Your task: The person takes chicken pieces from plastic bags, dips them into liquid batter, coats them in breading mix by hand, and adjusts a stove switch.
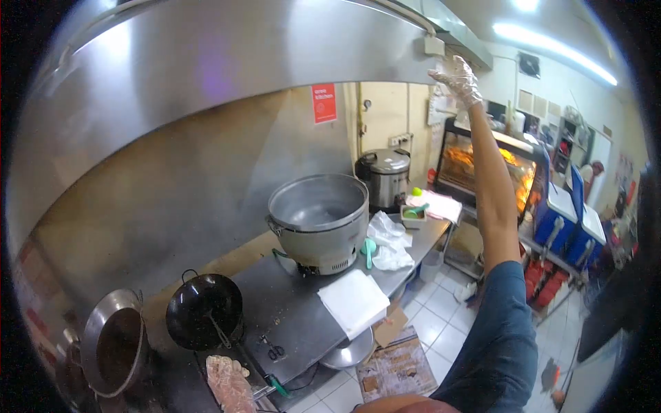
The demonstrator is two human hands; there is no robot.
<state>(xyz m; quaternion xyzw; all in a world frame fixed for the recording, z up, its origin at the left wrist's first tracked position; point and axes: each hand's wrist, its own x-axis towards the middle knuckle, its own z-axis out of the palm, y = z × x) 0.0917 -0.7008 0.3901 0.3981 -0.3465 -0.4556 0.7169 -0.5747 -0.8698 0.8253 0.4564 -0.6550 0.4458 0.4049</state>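
My right hand (459,81), in a clear plastic glove, is raised at the edge of the steel hood (275,51), beside a small white switch box (434,46). Its fingers are apart and nothing shows in them. Low in the view, my left hand (229,385), also gloved, is at the front edge of the counter, below a black wok (204,311) with a metal spatula (219,330) in it. The fingers of this hand look curled, but whether they hold anything cannot be made out.
A large open cooker (320,241) stands mid-counter, with white sheets (353,303) and scissors (275,352) nearby. Behind are a lidded cooker (389,182) and a lit food warmer (458,165). Cardboard (397,365) lies on the floor. A person (592,172) is far right.
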